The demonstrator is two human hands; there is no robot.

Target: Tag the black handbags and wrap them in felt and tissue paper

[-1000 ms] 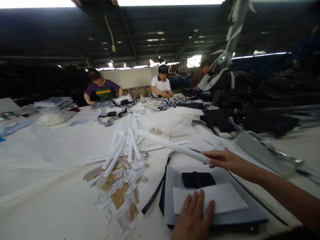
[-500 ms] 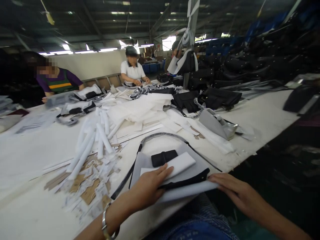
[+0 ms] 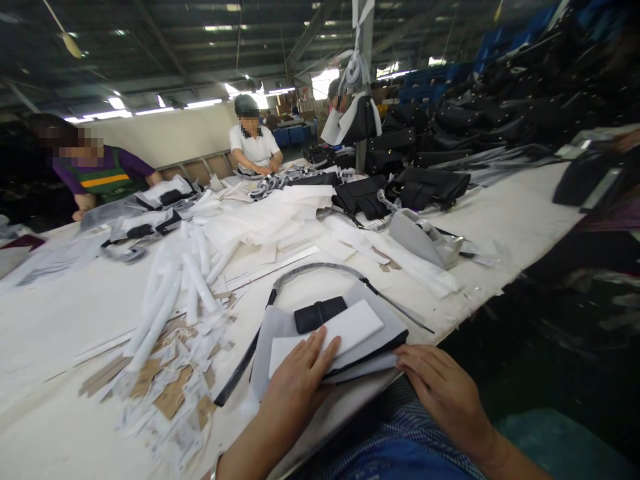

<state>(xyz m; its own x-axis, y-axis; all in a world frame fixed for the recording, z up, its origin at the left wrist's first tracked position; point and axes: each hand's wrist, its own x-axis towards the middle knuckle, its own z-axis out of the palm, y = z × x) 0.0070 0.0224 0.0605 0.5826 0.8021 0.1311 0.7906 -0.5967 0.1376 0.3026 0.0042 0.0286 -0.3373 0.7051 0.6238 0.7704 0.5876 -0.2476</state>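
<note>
My left hand [image 3: 299, 380] lies flat, fingers stretched out, on a white card [image 3: 325, 335] that rests on a flat grey bag [image 3: 370, 327] at the table's near edge. A small black strap piece [image 3: 320, 313] sits just beyond the card. My right hand [image 3: 440, 390] is at the bag's near right corner, fingers extended and touching the white sheet [image 3: 367, 367] that sticks out under the bag. A thin black strap [image 3: 310, 270] loops from the bag over the table.
White paper rolls [image 3: 190, 283] and a heap of brown and white tags [image 3: 165, 393] lie to the left. White sheets [image 3: 280, 220], a grey bag [image 3: 420, 240] and black bags [image 3: 430, 187] lie farther back. Three other people [image 3: 253, 143] work at the far side.
My right hand let go of a white paper roll a second ago and came down to the bag's near corner. The view swung right. My left hand stayed on the card.
</note>
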